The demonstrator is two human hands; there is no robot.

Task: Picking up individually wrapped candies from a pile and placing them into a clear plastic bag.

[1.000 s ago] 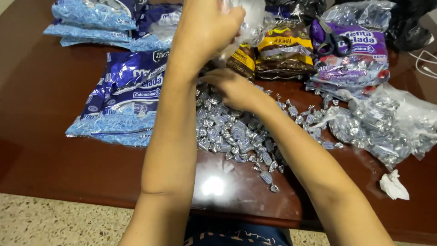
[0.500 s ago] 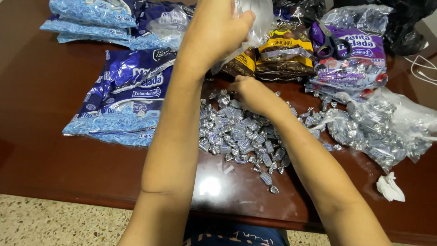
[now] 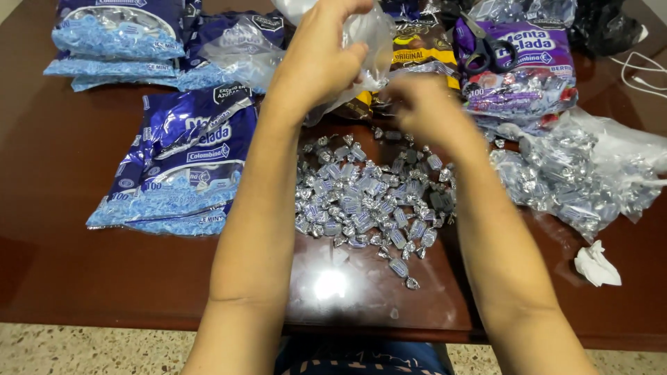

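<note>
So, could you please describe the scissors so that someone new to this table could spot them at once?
Start at the dark wooden table and look to its far right side, where a purple candy bag lies beyond the right hand. The scissors rest on that bag's upper left part. Their dark looped handles make them the only tool among bags and wrapped candies.

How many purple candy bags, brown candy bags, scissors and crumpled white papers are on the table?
Purple candy bag: 1
Brown candy bag: 1
Scissors: 1
Crumpled white paper: 1
Total: 4
</note>
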